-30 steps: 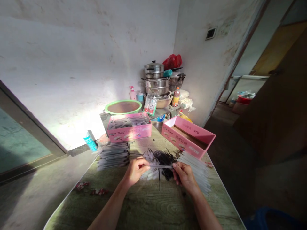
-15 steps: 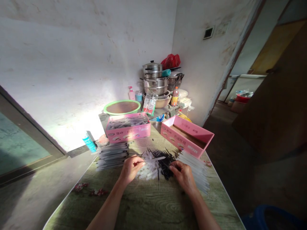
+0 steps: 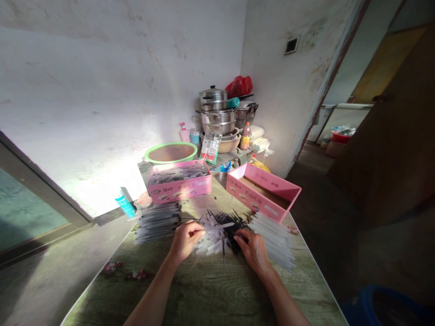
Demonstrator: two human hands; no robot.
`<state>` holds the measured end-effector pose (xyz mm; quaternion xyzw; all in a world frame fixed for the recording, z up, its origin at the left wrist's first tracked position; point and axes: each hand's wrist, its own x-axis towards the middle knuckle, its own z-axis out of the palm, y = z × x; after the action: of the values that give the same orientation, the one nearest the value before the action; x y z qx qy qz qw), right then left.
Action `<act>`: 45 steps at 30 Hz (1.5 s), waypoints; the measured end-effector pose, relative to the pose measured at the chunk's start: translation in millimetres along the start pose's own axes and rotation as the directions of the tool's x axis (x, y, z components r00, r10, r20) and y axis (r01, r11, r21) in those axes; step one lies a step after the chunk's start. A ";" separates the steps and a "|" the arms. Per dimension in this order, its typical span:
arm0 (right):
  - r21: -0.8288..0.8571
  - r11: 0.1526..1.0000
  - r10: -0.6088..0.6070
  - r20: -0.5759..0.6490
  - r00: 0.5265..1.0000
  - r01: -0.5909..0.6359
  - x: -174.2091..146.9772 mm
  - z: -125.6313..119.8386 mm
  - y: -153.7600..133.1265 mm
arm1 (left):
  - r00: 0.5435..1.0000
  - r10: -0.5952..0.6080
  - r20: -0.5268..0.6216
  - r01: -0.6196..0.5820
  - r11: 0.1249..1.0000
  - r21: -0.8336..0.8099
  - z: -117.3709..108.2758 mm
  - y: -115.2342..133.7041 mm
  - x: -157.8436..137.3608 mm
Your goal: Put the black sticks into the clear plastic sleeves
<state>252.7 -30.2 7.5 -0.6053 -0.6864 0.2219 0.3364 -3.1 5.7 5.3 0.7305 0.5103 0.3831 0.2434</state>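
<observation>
My left hand (image 3: pixel 186 236) pinches one end of a slim white plastic tube (image 3: pixel 221 226), which points right across the middle of the table. Below it is a heap of short white pieces (image 3: pixel 208 246). At the edge of a pile of thin black sticks (image 3: pixel 232 244), my right hand (image 3: pixel 252 246) has its thumb and fingertips together; what is between them is too small to make out. Pale translucent tubes (image 3: pixel 274 242) lie in a row beside my right hand. To the left of my left hand are stacked grey tubes with dark ends (image 3: pixel 158 224).
A pink box (image 3: pixel 180 190) full of grey tubes stands at the table's back left. Another pink box (image 3: pixel 258 199), angled, shows its brown bottom at the back right. Behind them are a green-rimmed basin (image 3: pixel 148 156), steel pots (image 3: pixel 217 122) and a bottle (image 3: pixel 245 136). A blue tub (image 3: pixel 367 301) is at lower right.
My right hand has shifted slightly left, further over the black sticks. My left hand keeps its pinch on the white tube. The whole view has shifted slightly.
</observation>
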 end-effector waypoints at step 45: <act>0.313 0.950 0.006 -0.020 1.000 0.001 -5.9 -1.5 -6.8 | 0.994 0.086 0.062 -0.085 0.996 -0.016 5.3 3.6 -1.7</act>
<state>249.4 -37.3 12.2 -0.5475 -0.6383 0.3222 0.4347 2.9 3.0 4.4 0.7617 0.4682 0.3735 0.2473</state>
